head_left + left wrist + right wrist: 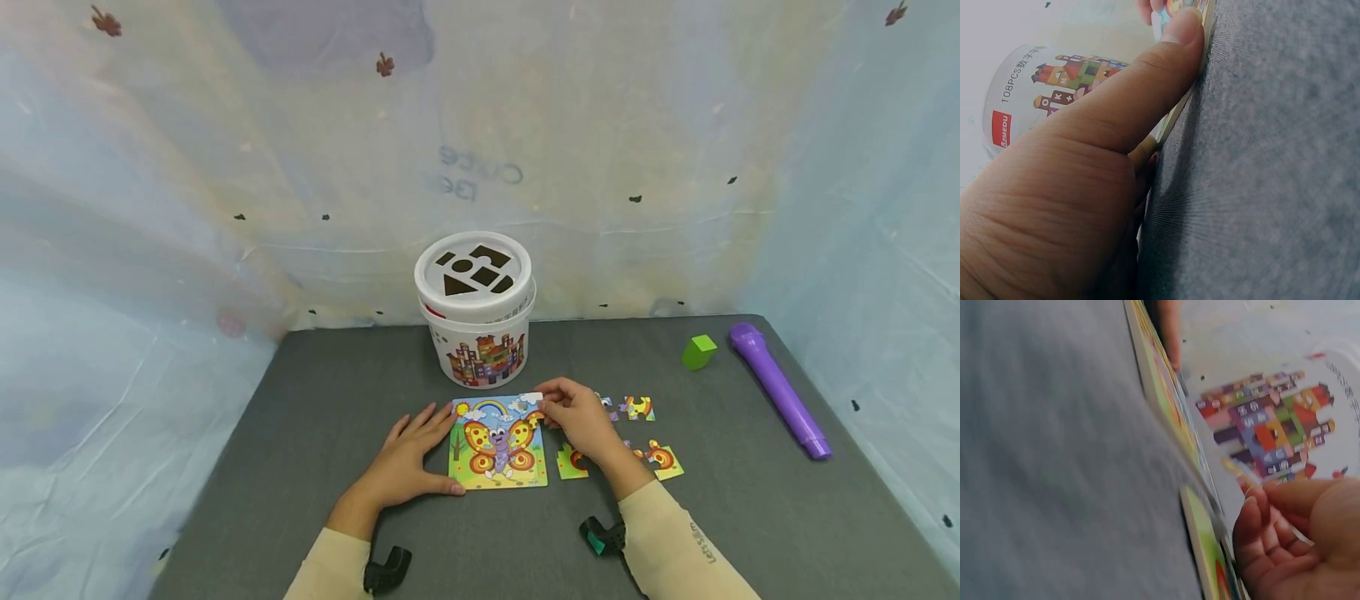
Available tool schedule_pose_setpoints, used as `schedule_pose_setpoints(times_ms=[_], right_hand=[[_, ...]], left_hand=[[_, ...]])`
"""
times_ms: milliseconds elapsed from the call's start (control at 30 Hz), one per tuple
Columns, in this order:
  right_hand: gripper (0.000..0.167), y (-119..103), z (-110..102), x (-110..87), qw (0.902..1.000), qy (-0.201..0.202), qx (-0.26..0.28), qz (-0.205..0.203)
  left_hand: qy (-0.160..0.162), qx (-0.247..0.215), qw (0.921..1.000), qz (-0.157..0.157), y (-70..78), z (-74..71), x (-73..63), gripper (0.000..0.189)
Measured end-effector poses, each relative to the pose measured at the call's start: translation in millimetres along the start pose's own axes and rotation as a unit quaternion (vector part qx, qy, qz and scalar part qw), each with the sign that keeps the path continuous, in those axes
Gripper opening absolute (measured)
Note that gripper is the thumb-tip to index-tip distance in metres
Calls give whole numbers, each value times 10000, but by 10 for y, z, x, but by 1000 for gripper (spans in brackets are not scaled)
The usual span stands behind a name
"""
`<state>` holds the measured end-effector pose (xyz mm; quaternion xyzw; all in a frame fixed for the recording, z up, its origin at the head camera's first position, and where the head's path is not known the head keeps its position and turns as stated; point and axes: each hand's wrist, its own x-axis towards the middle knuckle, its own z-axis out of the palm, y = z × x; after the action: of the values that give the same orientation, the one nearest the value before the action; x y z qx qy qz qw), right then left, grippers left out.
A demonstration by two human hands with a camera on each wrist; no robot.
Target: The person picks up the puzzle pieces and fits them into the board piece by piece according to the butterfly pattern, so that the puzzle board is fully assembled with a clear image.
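A square butterfly jigsaw puzzle lies on the grey table. My left hand rests along its left side with fingers spread, the thumb touching the lower left corner. At the upper right corner my right hand pinches a small puzzle piece between thumb and fingertips. In the right wrist view that piece is tilted just above the puzzle's edge. Loose pieces lie right of the board, among them a green-edged piece, a corner piece and a yellow piece. My right hand and forearm partly hide others.
Behind the puzzle stands a white bucket with shaped holes in its lid. A green block and a purple toy microphone lie at the right of the table. A plastic sheet hangs behind.
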<state>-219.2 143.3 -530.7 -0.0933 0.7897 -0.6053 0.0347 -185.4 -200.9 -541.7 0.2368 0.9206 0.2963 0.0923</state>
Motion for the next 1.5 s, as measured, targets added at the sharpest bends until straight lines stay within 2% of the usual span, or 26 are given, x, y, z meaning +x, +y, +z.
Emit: schedule_pose_setpoints(times_ms=[400, 600, 700, 800, 867, 933, 1033, 1133, 1267, 1500], right_hand=[[28, 17, 148, -33, 9998, 63, -87, 141], [32, 13, 152, -36, 9981, 28, -609, 77], [31, -4, 135, -36, 9947, -6, -1022, -152], [30, -23, 119, -39, 9825, -243, -1701, -723], [32, -42, 111, -46, 9663, -570, -2229, -1157], [37, -65, 109, -60, 9449, -978, -2749, -1483], [49, -108, 122, -99, 9168, -1523, -3340, -1574], [58, -160, 155, -143, 8992, -1782, -3731, -1432], [62, -238, 185, -184, 8880, -1893, -3996, -1267], [59, -309, 168, -188, 8872, -1926, -4010, -1225]], left_hand=[[-30, -1, 10000, 8, 2, 12, 7, 124], [-28, 32, 10000, 26, -4, 2, 12, 124], [-23, 54, 10000, 43, -11, 2, 23, 124], [-37, 94, 9999, 30, -28, 9, 25, 124], [-45, 141, 9999, 11, -42, 19, 24, 124], [-47, 139, 9999, -4, -48, 26, 18, 124], [-30, 76, 10000, -31, -40, 30, 7, 124], [-30, -9, 10000, -39, -28, 25, -4, 124], [-93, 17, 9999, -54, -20, 9, -4, 125], [5, 24, 10000, 3, -40, 30, 6, 122]])
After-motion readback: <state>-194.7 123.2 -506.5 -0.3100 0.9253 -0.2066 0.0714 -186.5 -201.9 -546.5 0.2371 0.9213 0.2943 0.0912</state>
